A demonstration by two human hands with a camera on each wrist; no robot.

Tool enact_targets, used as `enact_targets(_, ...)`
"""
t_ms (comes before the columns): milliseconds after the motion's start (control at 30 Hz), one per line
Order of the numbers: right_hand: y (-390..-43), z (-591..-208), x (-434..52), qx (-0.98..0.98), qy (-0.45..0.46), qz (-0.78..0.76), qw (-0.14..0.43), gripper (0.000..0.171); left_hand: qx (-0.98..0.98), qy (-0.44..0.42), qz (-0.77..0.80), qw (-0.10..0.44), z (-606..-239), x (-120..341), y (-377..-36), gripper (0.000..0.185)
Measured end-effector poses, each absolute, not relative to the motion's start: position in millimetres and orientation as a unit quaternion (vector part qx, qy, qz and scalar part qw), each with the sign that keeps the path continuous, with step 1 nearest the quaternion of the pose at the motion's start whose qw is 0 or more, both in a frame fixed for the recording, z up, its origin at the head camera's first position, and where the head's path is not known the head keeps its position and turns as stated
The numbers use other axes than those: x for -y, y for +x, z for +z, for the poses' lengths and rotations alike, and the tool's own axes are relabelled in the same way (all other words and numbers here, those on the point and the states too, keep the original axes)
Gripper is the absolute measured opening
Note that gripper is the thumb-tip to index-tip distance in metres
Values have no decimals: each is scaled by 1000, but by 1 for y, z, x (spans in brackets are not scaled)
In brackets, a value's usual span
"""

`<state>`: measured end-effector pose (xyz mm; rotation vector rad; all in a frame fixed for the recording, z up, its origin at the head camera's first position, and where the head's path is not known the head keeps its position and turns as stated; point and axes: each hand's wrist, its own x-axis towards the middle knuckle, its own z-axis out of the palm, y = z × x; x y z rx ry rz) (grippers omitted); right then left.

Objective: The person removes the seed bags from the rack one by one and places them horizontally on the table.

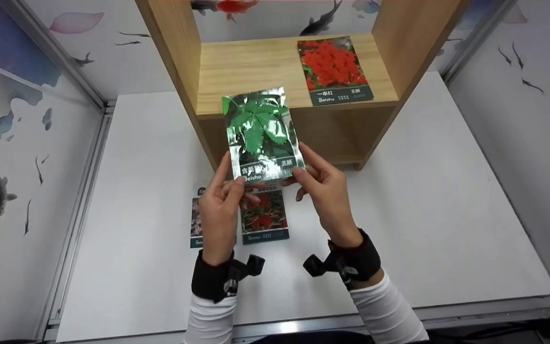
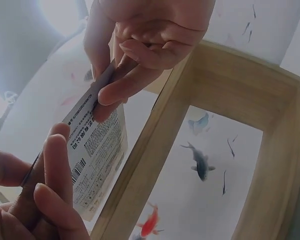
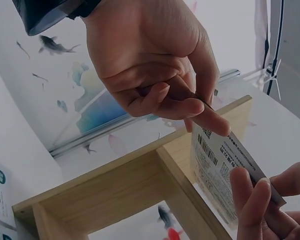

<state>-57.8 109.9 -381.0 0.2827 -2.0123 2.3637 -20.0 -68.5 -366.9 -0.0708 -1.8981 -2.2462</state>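
Both hands hold the green seed packet [image 1: 261,134] in the air before the wooden shelf [image 1: 256,67]: the left hand [image 1: 220,208] pinches its lower left corner, the right hand [image 1: 325,191] its lower right. The foil looks light, thin, floppy and slick, so an edge grip at two corners seems best

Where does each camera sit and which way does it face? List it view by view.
Head: looks forward and down at the white table, wooden shelf, both forearms, left hand and right hand pinching the green seed packet.
Left wrist: looks up past the left hand at the packet's printed back.
Right wrist: looks up past the right hand.
Both wrist views share the packet, shelf and both hands.
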Motion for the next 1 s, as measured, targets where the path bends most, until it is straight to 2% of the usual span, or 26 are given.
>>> enact_targets(233, -36, -390, -116, 653, 82, 753, 5, 48, 639, -23, -764, 89, -393, 67, -5, 51)
enact_targets(533, -17, -397, -124, 658, 79, 749, 2, 49, 634, -12, -770, 74, -402, 61, 13, 52)
enact_targets(1000, -17, -432, -146, 682, 32, 731, 5, 47, 651, -28, -758, 20, -438, 43, 11, 53)
